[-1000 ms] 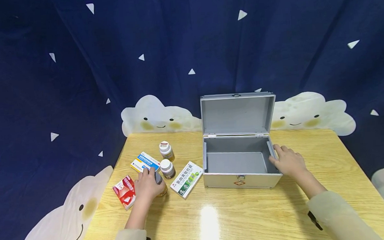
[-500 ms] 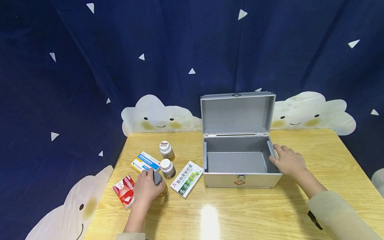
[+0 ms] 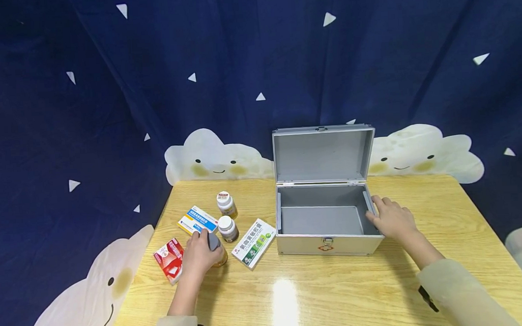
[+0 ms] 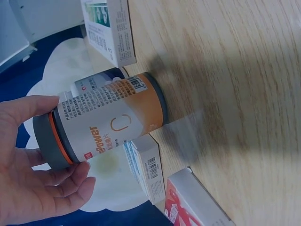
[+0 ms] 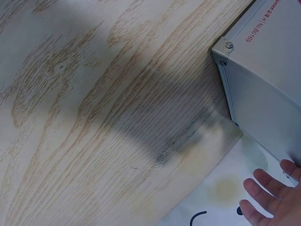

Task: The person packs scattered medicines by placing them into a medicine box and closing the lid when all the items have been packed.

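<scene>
On the left of the table, my left hand (image 3: 198, 253) holds a supplement bottle (image 4: 110, 117) by its dark grey cap, thumb on one side and fingers on the other. The bottle has a white and orange label, and its base is at or very near the tabletop. Beside it stand two white-capped pill bottles (image 3: 228, 228). Around them lie a red medicine box (image 3: 169, 260), a blue-and-white medicine box (image 3: 196, 219) and a green-and-white medicine box (image 3: 254, 244). My right hand (image 3: 393, 218) rests at the right rim of a silver medicine case (image 3: 302, 245), fingers loosely spread outside it.
The case's lid (image 3: 324, 155) stands raised at the back, and its grey interior (image 3: 321, 221) shows nothing inside. A dark blue curtain (image 3: 220, 61) with white clouds hangs behind the wooden table (image 3: 338, 292).
My left hand has shifted very slightly left at the supplement bottle, and more of its grey cap shows. The right hand and the case have stayed where they were.
</scene>
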Action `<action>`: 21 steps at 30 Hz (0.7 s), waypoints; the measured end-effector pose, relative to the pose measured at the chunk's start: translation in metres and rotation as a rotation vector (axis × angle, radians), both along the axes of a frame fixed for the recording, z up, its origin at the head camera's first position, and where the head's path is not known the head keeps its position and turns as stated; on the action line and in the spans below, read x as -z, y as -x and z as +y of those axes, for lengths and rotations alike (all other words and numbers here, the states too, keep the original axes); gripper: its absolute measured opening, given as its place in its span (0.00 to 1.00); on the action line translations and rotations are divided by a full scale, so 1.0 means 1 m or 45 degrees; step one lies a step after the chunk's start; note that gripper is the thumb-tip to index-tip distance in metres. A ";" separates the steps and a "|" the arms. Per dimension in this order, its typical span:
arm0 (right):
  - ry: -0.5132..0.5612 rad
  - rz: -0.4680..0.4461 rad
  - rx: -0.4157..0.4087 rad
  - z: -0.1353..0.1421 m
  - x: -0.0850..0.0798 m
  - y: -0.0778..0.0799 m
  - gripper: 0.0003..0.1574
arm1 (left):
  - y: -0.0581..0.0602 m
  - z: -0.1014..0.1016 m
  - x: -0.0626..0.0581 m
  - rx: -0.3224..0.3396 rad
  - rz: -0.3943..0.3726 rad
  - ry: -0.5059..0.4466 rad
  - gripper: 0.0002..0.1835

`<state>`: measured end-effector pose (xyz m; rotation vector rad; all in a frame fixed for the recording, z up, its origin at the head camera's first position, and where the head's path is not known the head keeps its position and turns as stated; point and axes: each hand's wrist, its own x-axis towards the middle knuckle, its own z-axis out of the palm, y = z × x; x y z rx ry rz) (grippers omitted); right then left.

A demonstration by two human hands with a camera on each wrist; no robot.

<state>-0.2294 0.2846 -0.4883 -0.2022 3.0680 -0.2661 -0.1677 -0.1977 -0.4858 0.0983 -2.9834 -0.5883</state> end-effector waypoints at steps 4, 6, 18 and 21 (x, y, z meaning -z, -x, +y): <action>-0.001 0.001 -0.003 0.001 0.002 0.001 0.38 | 0.000 0.000 -0.001 0.005 -0.005 -0.018 0.33; 0.002 0.002 -0.008 0.001 0.002 0.001 0.37 | -0.001 0.000 -0.003 0.005 -0.007 -0.024 0.33; 0.007 -0.004 -0.010 0.002 0.003 0.001 0.37 | -0.002 0.008 -0.019 0.042 0.015 -0.036 0.31; 0.009 -0.004 -0.007 0.001 0.003 0.000 0.36 | -0.002 0.012 -0.025 0.055 0.044 -0.036 0.30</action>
